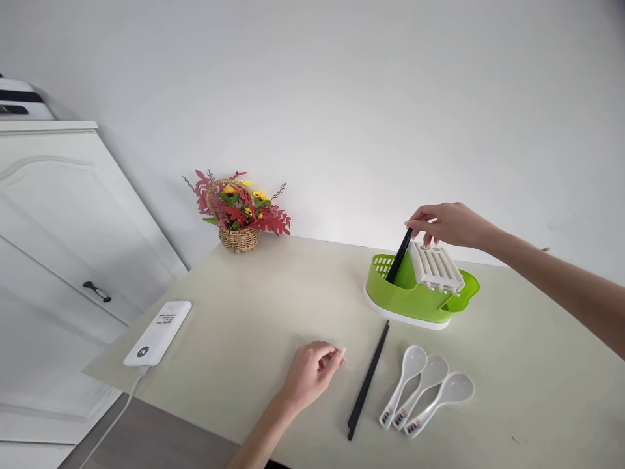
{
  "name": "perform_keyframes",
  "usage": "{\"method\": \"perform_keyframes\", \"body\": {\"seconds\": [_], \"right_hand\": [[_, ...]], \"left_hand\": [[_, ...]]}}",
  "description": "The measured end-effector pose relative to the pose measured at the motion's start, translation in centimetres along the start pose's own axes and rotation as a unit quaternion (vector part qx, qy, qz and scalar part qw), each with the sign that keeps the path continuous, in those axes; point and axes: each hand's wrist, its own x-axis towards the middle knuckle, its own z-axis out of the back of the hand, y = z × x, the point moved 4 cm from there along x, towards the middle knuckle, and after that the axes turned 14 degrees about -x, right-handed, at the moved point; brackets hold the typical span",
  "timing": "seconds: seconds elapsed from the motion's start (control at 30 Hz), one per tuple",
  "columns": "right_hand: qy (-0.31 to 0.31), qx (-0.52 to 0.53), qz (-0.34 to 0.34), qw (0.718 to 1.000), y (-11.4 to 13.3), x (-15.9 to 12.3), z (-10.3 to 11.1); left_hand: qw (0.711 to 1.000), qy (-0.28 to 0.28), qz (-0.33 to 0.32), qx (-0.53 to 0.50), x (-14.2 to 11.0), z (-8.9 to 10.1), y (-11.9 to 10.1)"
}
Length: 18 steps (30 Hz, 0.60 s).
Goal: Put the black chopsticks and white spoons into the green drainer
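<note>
Black chopsticks point(399, 256) stand tilted in the left, perforated compartment of a green utensil holder point(396, 293). The fingers of my right hand point(442, 223) are closed around their top ends, just above the holder's white slotted rack point(437, 266). My left hand point(315, 371) rests on the table with its fingers curled in and nothing visible in them. To its right lies another pair of black chopsticks point(369, 381), side by side on the table. White spoons point(432, 371) are fanned out beside that pair, bowls pointing away from me.
A wicker basket of artificial flowers point(239, 238) stands at the back left of the table point(234, 312). Near the left edge lies a white power bank point(159, 332) with a cable point(117, 412) hanging down. A white cabinet point(63, 260) stands left; a wall is behind.
</note>
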Motion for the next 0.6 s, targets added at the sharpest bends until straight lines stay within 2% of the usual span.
{"method": "perform_keyframes", "body": {"seconds": [0.13,0.3,0.37,0.47,0.53,0.6], "right_hand": [[0.025,0.002,-0.007,1.000,-0.8,1.1,-1.0],[0.005,-0.014,-0.030,0.999,-1.0,1.1,-1.4],[-0.035,-0.030,-0.044,0.998,-0.6,0.4,-1.0],[-0.129,-0.026,-0.050,0.990,0.5,-1.7,0.2],[-0.170,-0.010,-0.030,0.985,1.5,-3.6,0.8],[-0.177,-0.009,0.016,0.984,2.5,-5.6,0.8]], "left_hand": [[1.000,-0.002,0.007,-0.004,0.1,0.0,0.1],[1.000,-0.003,0.009,-0.005,0.2,-0.1,0.1],[1.000,-0.003,0.011,-0.005,0.2,-0.1,0.1],[1.000,-0.004,0.013,-0.003,0.2,-0.1,0.2],[1.000,-0.005,0.013,-0.002,0.2,-0.1,0.3],[1.000,-0.005,0.014,0.000,0.2,-0.2,0.4]]}}
